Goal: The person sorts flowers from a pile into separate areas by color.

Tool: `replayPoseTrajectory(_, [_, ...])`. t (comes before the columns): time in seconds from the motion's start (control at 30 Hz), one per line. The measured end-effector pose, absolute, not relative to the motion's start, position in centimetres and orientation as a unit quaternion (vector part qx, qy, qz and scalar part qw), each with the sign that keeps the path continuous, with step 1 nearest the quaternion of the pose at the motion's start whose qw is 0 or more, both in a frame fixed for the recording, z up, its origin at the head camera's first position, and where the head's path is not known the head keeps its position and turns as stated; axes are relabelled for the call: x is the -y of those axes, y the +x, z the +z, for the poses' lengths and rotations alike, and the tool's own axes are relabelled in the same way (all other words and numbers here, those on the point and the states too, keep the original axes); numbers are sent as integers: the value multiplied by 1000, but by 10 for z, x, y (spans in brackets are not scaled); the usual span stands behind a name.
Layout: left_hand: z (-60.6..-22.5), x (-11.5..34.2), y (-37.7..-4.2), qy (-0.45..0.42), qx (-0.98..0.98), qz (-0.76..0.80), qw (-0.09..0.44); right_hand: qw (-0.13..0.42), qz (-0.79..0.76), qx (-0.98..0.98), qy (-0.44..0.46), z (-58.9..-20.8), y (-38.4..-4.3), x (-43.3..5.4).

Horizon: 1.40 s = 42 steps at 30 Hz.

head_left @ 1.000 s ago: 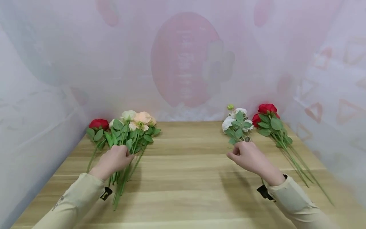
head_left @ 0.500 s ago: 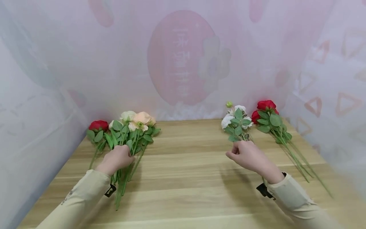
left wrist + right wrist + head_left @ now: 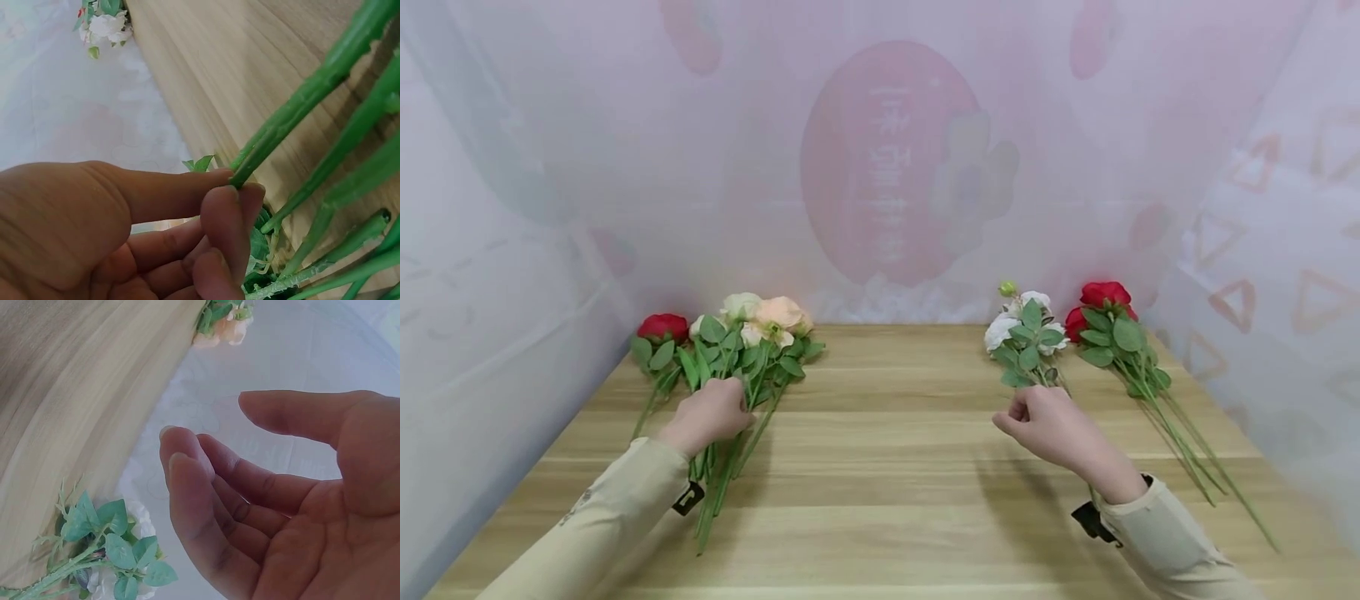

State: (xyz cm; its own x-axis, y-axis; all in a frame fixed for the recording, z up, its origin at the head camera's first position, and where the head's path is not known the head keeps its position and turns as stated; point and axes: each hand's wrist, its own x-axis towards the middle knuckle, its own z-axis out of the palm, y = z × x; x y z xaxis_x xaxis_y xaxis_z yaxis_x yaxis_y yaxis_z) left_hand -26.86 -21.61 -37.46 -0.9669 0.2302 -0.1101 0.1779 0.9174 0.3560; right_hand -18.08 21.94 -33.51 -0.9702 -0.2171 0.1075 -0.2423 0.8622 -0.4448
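On the left, my left hand (image 3: pixel 709 417) pinches a green flower stem (image 3: pixel 294 115) between thumb and fingertips; the left wrist view shows this closely. Around it lie more stems, leading to peach flowers (image 3: pixel 778 312) and a cream flower (image 3: pixel 740 305). Which bloom tops the pinched stem, I cannot tell. My right hand (image 3: pixel 1067 429) hovers over the table near the white flowers (image 3: pixel 1000 332). Its fingers are loosely curled, the thumb stands apart from them, and nothing is held, as the right wrist view shows. In that view the white flowers' leaves (image 3: pixel 120 550) appear below the fingers.
A red rose (image 3: pixel 662 326) lies at the far left of the wooden table (image 3: pixel 880 467). Several long stems run from the red roses (image 3: pixel 1105 294) at the right. Printed fabric walls (image 3: pixel 760 150) enclose the table's back and sides. A black clip-like piece (image 3: pixel 1093 523) hangs by the right cuff.
My left forearm has shifted slightly to the right, while its pinch on the stem looks the same. The head view has moved a little; the flowers and right hand otherwise hold their places.
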Motion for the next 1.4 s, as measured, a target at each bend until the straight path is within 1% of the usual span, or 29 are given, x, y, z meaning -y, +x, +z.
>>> replayPoseTrajectory(0.27, [-369, 217, -265, 113, -973, 198, 46, 36, 230, 965, 124, -336, -180, -221])
replayPoseTrajectory(0.63, [-361, 210, -256, 119, -968, 221, 0, 24, 230, 965, 121, -335, -181, -217])
replayPoseTrajectory(0.83, [-356, 201, -250, 149, -955, 254, -42, 21, 238, 964, 119, -335, -182, -217])
replayPoseTrajectory(1.0, [-350, 185, -242, 176, -928, 320, -77, -7, 314, 942, 118, -335, -185, -214])
replayPoseTrajectory(1.1, [-345, 172, -233, 183, -907, 370, -88, -20, 374, 919, 124, -336, -187, -210])
replayPoseTrajectory(1.2, [-342, 158, -226, 184, -891, 404, -92, -26, 423, 896, 134, -336, -188, -203])
replayPoseTrajectory(1.4, [-339, 130, -213, 197, -859, 466, -75, -43, 504, 850, 147, -336, -187, -186])
